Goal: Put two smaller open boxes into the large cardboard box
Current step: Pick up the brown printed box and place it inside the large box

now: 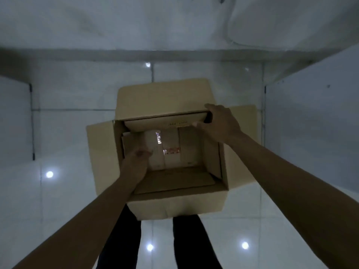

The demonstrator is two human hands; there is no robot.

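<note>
Smaller open box [171,152] inside large cardboard box [174,206], gripped by left hand [136,162] and right hand [219,123] at opposite flaps.

You stood over the large cardboard box [174,208] on the glossy tiled floor [58,191], its flaps spread open. A smaller open box [171,160] sat inside it. Your left hand [136,162] gripped that inner box's wall at nine o'clock, while your right hand [219,123] closed over its flap [163,123] at one o'clock. Your dark trouser legs [186,245] showed at six o'clock.
</note>
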